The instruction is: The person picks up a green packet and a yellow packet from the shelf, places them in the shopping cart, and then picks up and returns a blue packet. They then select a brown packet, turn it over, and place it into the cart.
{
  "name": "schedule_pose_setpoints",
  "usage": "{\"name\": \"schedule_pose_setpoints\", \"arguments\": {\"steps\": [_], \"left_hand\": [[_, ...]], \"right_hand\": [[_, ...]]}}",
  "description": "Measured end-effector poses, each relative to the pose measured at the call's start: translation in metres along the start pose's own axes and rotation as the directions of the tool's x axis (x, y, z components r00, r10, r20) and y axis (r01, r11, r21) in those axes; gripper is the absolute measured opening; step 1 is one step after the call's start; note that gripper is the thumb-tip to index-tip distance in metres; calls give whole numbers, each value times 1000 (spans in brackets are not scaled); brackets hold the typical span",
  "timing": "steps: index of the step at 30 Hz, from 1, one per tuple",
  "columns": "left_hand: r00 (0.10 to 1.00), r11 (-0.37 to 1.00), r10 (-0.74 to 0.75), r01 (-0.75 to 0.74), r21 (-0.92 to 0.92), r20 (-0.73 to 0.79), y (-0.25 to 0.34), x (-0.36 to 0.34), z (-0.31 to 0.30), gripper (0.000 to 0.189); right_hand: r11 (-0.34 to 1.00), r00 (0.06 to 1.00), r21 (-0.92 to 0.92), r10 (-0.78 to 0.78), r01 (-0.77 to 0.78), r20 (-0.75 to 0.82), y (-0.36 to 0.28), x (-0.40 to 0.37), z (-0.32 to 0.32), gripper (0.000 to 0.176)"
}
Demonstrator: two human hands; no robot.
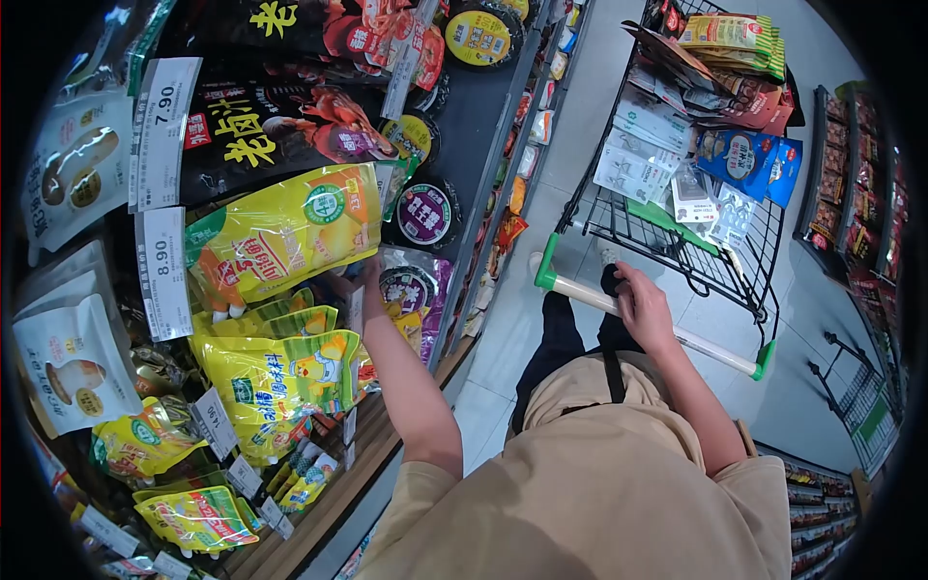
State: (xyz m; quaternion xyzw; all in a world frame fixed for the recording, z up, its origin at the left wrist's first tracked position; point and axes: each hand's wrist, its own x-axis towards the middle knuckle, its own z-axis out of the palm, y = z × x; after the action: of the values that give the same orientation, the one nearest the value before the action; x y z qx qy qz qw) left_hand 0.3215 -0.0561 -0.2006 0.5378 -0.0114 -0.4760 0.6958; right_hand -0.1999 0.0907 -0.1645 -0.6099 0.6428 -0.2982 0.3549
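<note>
My left hand (356,280) reaches in among the hanging packets on the shelf, at the right edge of a yellow pouch (290,232); its fingers are mostly hidden behind the packets and a small label. Below it hang more yellow pouches (285,382) with a cartoon figure. My right hand (640,307) is closed on the cart's pale handle bar (590,294), which has green ends. Beyond the handle, the black wire cart (604,217) holds several packets, among them a blue packet (739,162) and yellow packets (730,39).
Black packets (280,126) and round purple-labelled containers (425,215) sit at the upper left. Price tags (162,271) stick out from the shelf. Another cart (865,396) stands at the right, near a rack of red packets (831,174). Pale floor tiles (483,387) lie between shelf and cart.
</note>
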Motion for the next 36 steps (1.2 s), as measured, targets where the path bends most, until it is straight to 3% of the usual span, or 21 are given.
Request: {"name": "schedule_pose_setpoints", "arguments": {"steps": [8, 10, 11, 12, 14, 16, 18, 20, 22, 24, 26, 28, 29, 30, 34, 36], "left_hand": [[1000, 1000, 0, 0, -3, 17, -4, 15, -18, 70], [1000, 1000, -8, 8, -14, 30, -3, 38, -47, 70], [958, 940, -97, 178, -292, 271, -3, 58, -77, 63], [855, 772, -109, 394, -499, 507, -12, 66, -96, 57], [826, 636, -219, 524, -566, 519, -6, 16, -51, 46], [783, 636, -299, 590, -497, 545, -4, 39, -75, 43], [873, 815, -154, 377, -440, 462, -9, 37, -67, 38], [986, 909, -89, 139, -393, 144, -12, 28, -44, 33], [993, 932, -53, 86, -352, 103, -20, 32, -32, 34], [988, 965, -16, -24, -261, -151, -29, 30, -23, 67], [993, 944, -46, 8, -330, -107, -39, 22, -14, 67], [920, 995, -21, -19, -100, -392, -50, -18, 18, 69], [963, 996, 3, -26, -84, -268, -59, -12, 4, 80], [965, 996, 5, -29, -89, -260, -61, -22, 10, 80], [982, 999, -15, 21, 29, -188, -94, -99, 42, 86], [986, 995, -16, 32, 91, -166, -111, -137, 55, 85]], "right_hand": [[1000, 1000, 13, 12, -12, 0, -2, 0, -1, 46], [1000, 1000, 12, -5, 5, -9, -4, 1, 0, 46], [1000, 1000, 7, -18, 18, -18, -3, 0, -1, 46], [1000, 1000, 4, -16, 16, -16, 0, -1, 0, 46], [999, 999, 15, -36, 36, -33, 1, -1, 0, 46], [999, 998, 10, -39, 40, -45, 0, -2, -1, 45], [999, 999, -25, -40, 39, -32, -2, -2, -4, 44], [999, 999, -23, -42, 41, -31, -4, -1, -7, 44], [999, 999, -21, -34, 34, -29, -5, -1, -9, 43], [999, 999, -16, -32, 31, -38, -3, -1, -9, 42], [998, 999, 56, -17, 20, -39, 0, -2, -8, 41], [995, 998, 104, 11, -3, -67, -4, 1, -16, 37], [964, 987, 255, 113, -81, -114, -5, 3, -21, 35], [903, 966, 404, 217, -144, -142, -5, 5, -25, 33], [904, 847, 403, 324, -145, -421, 22, 30, -72, 27], [906, 737, 380, 385, -186, -556, 66, 46, -92, 32]]}}
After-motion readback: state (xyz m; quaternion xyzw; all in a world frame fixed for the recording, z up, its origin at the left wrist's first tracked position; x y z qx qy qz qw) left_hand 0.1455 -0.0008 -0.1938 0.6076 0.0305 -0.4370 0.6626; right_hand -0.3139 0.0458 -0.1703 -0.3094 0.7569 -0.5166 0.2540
